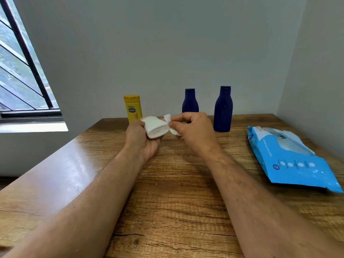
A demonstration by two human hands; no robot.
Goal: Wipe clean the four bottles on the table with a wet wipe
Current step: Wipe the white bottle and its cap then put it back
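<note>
My left hand point(140, 138) holds a white bottle point(155, 127) lying sideways above the table's middle. Against that bottle's right end, my right hand point(191, 128) pinches a white wet wipe point(170, 123). A yellow bottle point(132, 108) stands upright at the table's far edge, partly behind my left hand. Two dark blue bottles stand upright at the back: a smaller one point(189, 101) behind my right hand and a taller one point(223, 108) to its right.
A blue pack of wet wipes point(292, 159) lies flat on the wooden table point(176, 202) at the right, close to the side wall. A grey wall runs behind the bottles. A barred window point(20, 71) is at the left.
</note>
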